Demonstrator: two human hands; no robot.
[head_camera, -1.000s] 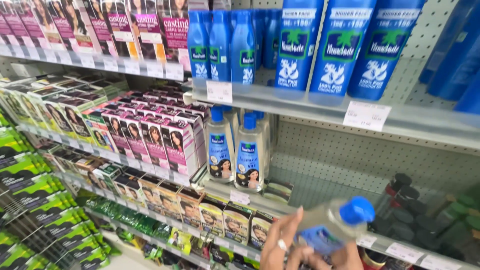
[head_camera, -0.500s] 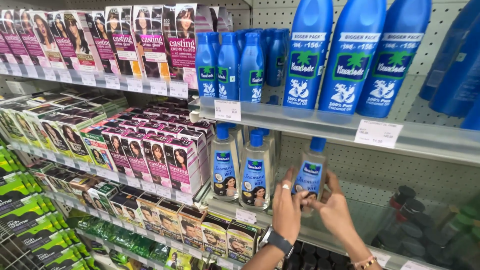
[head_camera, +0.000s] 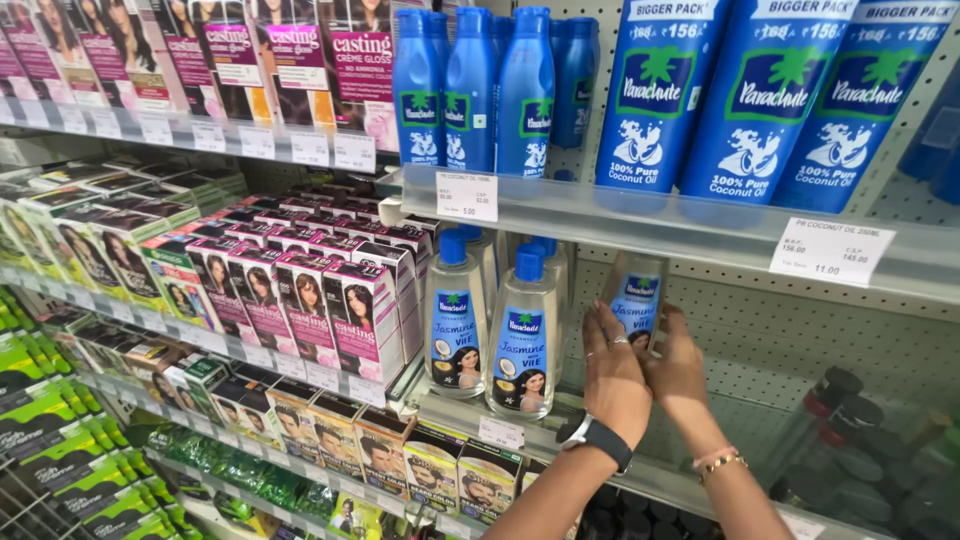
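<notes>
Both my hands hold a clear oil bottle (head_camera: 637, 296) with a blue label upright on a shop shelf, its top hidden by the shelf above. My left hand (head_camera: 612, 372), with a ring and a dark wristwatch, wraps its left side. My right hand (head_camera: 678, 368), with a bracelet at the wrist, grips its right side. Two matching clear bottles with blue caps (head_camera: 524, 333) stand just left of it on the same shelf.
Tall blue oil bottles (head_camera: 757, 95) and smaller ones (head_camera: 470, 90) fill the shelf above, behind white price tags (head_camera: 831, 251). Hair colour boxes (head_camera: 300, 290) crowd the shelves to the left. Dark bottles (head_camera: 835, 395) stand at the right. Green packets (head_camera: 60, 460) lie low left.
The bottle rose from low in front of me, tilted in my hands, onto the shelf and now stands farther back under the upper shelf. Both hands stayed on it.
</notes>
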